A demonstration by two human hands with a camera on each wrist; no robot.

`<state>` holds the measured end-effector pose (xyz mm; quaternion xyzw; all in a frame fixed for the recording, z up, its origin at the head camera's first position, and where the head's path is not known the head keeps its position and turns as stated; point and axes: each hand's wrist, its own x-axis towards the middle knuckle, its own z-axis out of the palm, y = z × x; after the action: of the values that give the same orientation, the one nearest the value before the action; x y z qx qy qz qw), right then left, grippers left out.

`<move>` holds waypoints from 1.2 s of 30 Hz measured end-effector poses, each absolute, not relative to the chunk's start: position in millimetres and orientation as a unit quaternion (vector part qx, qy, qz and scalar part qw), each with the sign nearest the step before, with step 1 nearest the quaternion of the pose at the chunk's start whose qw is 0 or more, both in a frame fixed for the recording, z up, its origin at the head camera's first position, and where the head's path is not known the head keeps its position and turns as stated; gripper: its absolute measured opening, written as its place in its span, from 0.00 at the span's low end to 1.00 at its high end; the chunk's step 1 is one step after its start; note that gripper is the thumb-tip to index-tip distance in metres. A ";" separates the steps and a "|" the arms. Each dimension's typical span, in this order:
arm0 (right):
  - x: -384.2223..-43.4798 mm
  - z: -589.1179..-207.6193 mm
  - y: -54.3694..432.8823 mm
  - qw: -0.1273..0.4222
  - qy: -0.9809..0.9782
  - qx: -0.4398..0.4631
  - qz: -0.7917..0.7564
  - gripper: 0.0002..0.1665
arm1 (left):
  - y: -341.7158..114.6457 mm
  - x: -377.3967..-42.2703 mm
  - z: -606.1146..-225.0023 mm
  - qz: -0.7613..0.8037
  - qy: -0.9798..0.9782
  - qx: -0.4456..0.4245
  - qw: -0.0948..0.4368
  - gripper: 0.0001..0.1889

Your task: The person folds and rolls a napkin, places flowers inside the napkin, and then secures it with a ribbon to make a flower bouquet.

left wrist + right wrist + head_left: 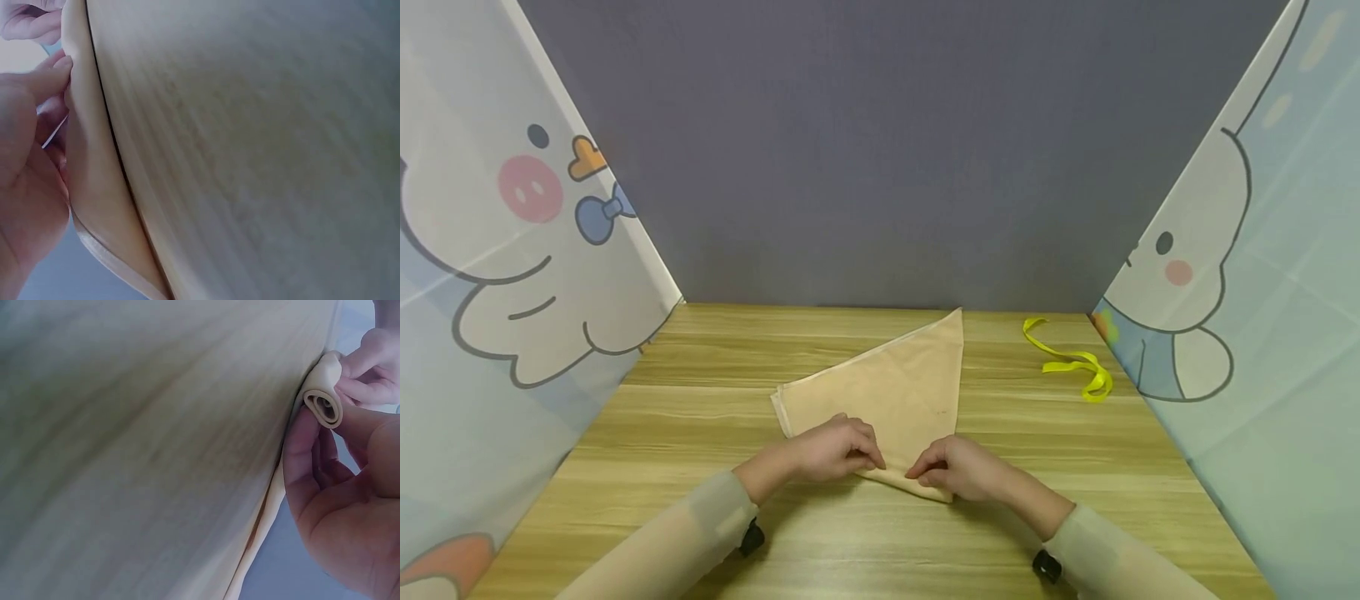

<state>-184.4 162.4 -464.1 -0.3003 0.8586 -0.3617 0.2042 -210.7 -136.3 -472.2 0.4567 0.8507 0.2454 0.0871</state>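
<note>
A peach-beige cloth (891, 387) lies on the table, its near edge turned into a narrow roll (917, 486). One pointed corner reaches the back. My left hand (835, 450) pinches the roll towards its left part, and my right hand (961, 468) grips it near the right end. The two hands are a short gap apart. In the right wrist view the spiral end of the rolled cloth (323, 406) shows between thumb and fingers. The left wrist view shows the left thumb (53, 81) against the cloth; some fingertips are hidden.
A yellow ribbon (1086, 362) lies loosely curled at the back right of the wood-grain table (700, 400). A dark grey panel (887, 150) stands behind, with cartoon-printed sheets at the left (482, 292) and right (1285, 333).
</note>
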 end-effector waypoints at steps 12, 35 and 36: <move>-180.2 -459.9 157.1 0.121 0.866 -0.369 -0.316 0.08 | -133.4 -205.8 -472.2 0.232 0.837 0.491 0.069 0.07; -177.8 -459.2 174.3 0.158 0.860 -0.379 -0.304 0.05 | -112.5 -189.2 -476.3 0.303 0.832 0.442 0.145 0.10; -178.2 -458.9 174.6 0.160 0.860 -0.375 -0.307 0.03 | -113.2 -190.2 -475.9 0.302 0.833 0.441 0.146 0.10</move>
<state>-178.2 174.6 -458.9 -0.3748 0.8601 -0.3067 0.1604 -190.2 -113.2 -475.9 0.4405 0.8327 0.3021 0.1458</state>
